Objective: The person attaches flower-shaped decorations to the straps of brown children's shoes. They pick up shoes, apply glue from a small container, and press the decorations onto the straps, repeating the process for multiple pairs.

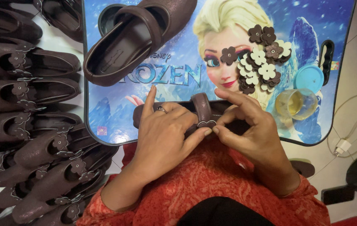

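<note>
A dark brown strap shoe (pixel 195 108) lies across the near edge of a blue cartoon-printed lap tray (pixel 178 73). My left hand (pixel 164 134) grips its body from the left, index finger raised. My right hand (pixel 249 127) pinches a small brown flower piece (pixel 206 124) against the strap, thumb meeting my left thumb there. A second brown shoe (pixel 134 35) rests on the tray's far left. A heap of brown and cream flower cut-outs (pixel 260 62) sits on the tray's right side.
Several finished brown shoes with flowers (pixel 32 125) are stacked on the floor at left. A small glass jar of yellowish glue (pixel 298 104) and its teal lid (pixel 308 77) stand at the tray's right. A white charger and cable (pixel 342 146) lie on the floor at right.
</note>
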A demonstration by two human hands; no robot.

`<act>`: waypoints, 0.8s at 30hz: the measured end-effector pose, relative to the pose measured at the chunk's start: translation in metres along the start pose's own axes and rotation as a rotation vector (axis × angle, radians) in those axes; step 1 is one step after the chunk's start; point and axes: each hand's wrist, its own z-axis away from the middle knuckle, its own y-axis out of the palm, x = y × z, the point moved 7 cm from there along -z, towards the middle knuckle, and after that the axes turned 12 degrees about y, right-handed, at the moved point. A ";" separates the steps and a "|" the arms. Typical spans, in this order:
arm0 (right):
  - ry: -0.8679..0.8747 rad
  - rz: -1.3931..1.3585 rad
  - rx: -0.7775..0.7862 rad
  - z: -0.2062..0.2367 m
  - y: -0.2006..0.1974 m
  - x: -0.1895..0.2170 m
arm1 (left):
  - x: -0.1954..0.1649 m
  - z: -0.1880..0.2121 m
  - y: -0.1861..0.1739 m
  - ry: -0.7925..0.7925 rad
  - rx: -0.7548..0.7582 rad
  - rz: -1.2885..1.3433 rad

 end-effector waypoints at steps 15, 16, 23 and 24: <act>0.045 -0.044 0.020 0.003 0.001 -0.010 | -0.002 0.002 0.001 -0.028 0.011 0.021; 0.017 -0.016 0.011 0.004 0.001 -0.008 | -0.002 0.003 0.001 -0.030 0.008 0.016; 0.105 -0.164 -0.005 0.013 0.000 -0.015 | -0.002 0.008 0.002 -0.026 -0.008 -0.004; 0.053 -0.083 -0.004 0.014 0.001 -0.011 | -0.003 0.011 0.002 -0.020 -0.018 -0.008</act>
